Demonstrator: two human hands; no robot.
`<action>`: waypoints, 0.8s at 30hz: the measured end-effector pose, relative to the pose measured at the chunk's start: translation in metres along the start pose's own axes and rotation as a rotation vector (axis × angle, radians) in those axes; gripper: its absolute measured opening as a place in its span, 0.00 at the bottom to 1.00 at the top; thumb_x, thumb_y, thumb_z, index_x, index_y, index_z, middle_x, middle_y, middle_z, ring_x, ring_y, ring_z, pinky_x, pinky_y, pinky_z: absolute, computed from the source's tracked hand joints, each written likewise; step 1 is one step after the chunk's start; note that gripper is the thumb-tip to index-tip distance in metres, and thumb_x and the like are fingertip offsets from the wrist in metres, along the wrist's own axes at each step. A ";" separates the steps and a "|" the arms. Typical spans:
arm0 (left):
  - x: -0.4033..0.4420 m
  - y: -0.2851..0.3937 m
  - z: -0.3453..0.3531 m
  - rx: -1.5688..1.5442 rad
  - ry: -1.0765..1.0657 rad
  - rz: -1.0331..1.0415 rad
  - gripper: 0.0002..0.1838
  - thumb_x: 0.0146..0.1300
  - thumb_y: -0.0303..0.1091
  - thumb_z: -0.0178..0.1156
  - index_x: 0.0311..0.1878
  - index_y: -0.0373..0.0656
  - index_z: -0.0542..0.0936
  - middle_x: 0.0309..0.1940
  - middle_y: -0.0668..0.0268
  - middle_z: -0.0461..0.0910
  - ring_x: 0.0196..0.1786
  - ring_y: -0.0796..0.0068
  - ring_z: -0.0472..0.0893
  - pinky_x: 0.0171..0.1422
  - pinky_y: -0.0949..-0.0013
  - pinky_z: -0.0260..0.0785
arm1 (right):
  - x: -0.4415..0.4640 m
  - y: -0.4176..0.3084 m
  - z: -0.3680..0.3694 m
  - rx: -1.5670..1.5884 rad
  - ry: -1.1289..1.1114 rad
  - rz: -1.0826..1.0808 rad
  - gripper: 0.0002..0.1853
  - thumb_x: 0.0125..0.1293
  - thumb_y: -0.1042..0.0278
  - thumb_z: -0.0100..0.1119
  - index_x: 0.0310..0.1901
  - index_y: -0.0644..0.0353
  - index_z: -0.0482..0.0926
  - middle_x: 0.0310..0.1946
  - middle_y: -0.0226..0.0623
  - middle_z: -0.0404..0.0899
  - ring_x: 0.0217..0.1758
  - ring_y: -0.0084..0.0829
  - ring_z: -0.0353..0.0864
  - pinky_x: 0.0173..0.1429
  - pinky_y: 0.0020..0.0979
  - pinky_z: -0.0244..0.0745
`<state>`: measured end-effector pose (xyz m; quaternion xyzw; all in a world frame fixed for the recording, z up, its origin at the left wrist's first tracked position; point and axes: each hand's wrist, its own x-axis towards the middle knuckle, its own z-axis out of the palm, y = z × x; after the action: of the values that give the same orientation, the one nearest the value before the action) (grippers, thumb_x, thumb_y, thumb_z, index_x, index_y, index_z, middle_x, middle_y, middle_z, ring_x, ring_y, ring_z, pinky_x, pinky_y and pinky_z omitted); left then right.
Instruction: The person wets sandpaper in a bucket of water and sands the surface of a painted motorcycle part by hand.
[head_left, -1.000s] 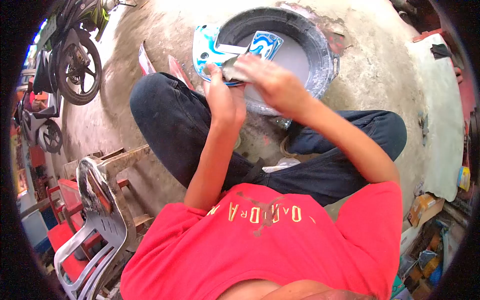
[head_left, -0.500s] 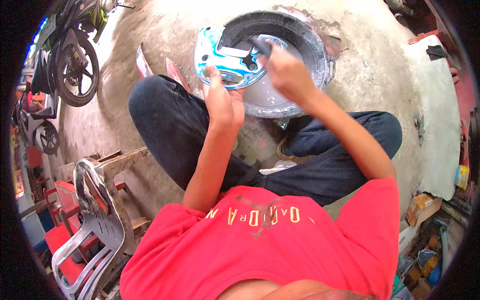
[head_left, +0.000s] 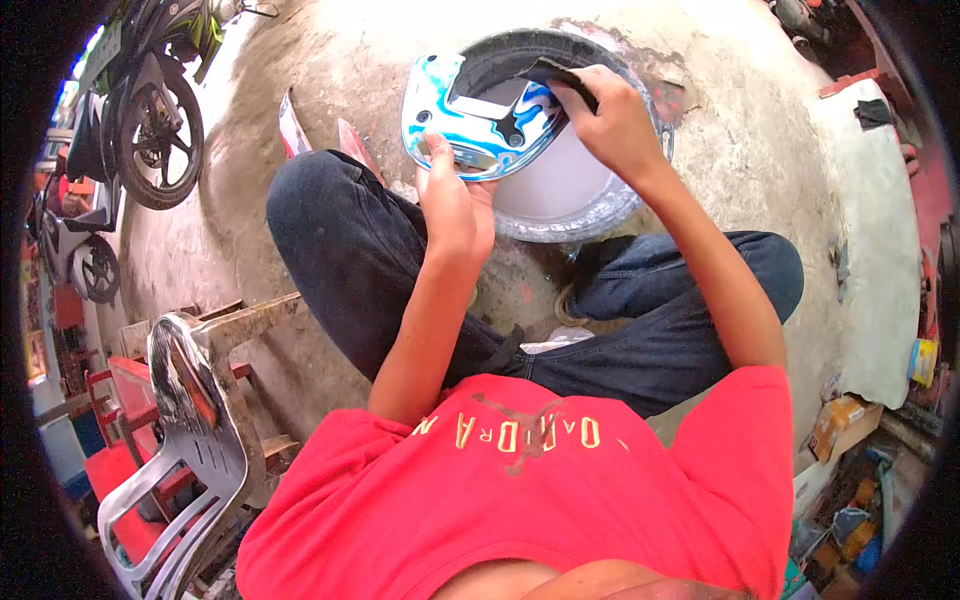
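My left hand (head_left: 455, 200) grips the lower edge of a curved plastic panel (head_left: 437, 97), white with blue swirls, its thumb on the face. Bolt holes and a cutout show in the panel. My right hand (head_left: 617, 125) is closed around a thin dark sheet (head_left: 548, 72) that looks like sandpaper, bent up over the panel's right end. Beneath both lies a round dark basin (head_left: 570, 231) with cloudy greyish liquid inside. The panel hides the basin's left side.
Red-and-white panel pieces (head_left: 292, 128) lie on the concrete floor near my left knee. A worn plastic chair (head_left: 205, 455) stands at lower left, motorcycles (head_left: 155, 130) at upper left. On the right are a long pale panel (head_left: 880, 250) and a cardboard box (head_left: 845, 425).
My right hand has shifted slightly right and its blur is gone, with the dark sheet now showing more clearly. The panel and left hand have moved slightly right.
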<state>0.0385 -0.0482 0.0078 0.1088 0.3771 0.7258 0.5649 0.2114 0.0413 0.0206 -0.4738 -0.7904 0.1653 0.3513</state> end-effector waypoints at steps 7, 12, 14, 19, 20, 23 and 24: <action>-0.001 0.000 -0.001 0.006 0.000 -0.011 0.22 0.81 0.44 0.42 0.70 0.43 0.62 0.63 0.59 0.73 0.62 0.63 0.77 0.63 0.52 0.76 | 0.007 0.002 -0.012 0.256 0.158 0.136 0.12 0.63 0.64 0.66 0.45 0.62 0.82 0.40 0.48 0.87 0.47 0.47 0.87 0.51 0.40 0.80; -0.001 -0.002 0.000 0.016 0.006 -0.029 0.23 0.81 0.40 0.43 0.75 0.48 0.57 0.67 0.57 0.70 0.66 0.59 0.75 0.64 0.43 0.74 | 0.004 0.008 0.000 0.216 0.156 0.053 0.12 0.68 0.66 0.61 0.49 0.60 0.78 0.39 0.48 0.86 0.44 0.51 0.87 0.48 0.42 0.80; 0.001 -0.005 -0.004 0.016 -0.014 -0.039 0.23 0.81 0.40 0.42 0.74 0.47 0.57 0.68 0.57 0.70 0.66 0.59 0.75 0.65 0.43 0.74 | 0.001 0.010 0.006 0.227 0.146 0.032 0.12 0.70 0.66 0.59 0.52 0.58 0.76 0.39 0.50 0.86 0.44 0.54 0.86 0.48 0.43 0.79; 0.001 -0.005 -0.002 0.015 -0.017 -0.040 0.22 0.81 0.41 0.42 0.72 0.44 0.60 0.65 0.58 0.72 0.65 0.61 0.76 0.64 0.47 0.74 | -0.002 0.003 0.007 0.301 -0.001 0.040 0.16 0.72 0.63 0.57 0.59 0.56 0.77 0.41 0.57 0.83 0.48 0.57 0.83 0.50 0.41 0.78; 0.001 -0.006 -0.002 0.010 -0.014 -0.038 0.21 0.81 0.42 0.42 0.71 0.44 0.62 0.63 0.58 0.73 0.63 0.62 0.77 0.63 0.50 0.76 | -0.001 0.012 0.010 0.323 -0.045 0.047 0.17 0.72 0.62 0.58 0.59 0.58 0.78 0.43 0.56 0.84 0.49 0.56 0.84 0.51 0.40 0.78; 0.001 -0.005 -0.002 0.003 0.009 -0.042 0.20 0.81 0.43 0.42 0.69 0.44 0.63 0.61 0.59 0.74 0.61 0.64 0.78 0.61 0.52 0.78 | 0.006 0.042 0.016 0.593 0.016 0.491 0.20 0.72 0.60 0.61 0.55 0.70 0.79 0.46 0.50 0.86 0.50 0.43 0.85 0.54 0.35 0.77; 0.001 -0.004 -0.003 0.000 0.022 -0.044 0.20 0.81 0.43 0.42 0.69 0.44 0.63 0.61 0.59 0.74 0.61 0.64 0.79 0.61 0.52 0.78 | 0.008 0.037 0.004 0.932 0.025 0.536 0.22 0.70 0.60 0.64 0.52 0.76 0.79 0.50 0.43 0.84 0.50 0.32 0.83 0.56 0.32 0.77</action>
<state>0.0398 -0.0485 0.0028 0.0926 0.3855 0.7142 0.5768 0.2293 0.0670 -0.0012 -0.4546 -0.4805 0.5768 0.4793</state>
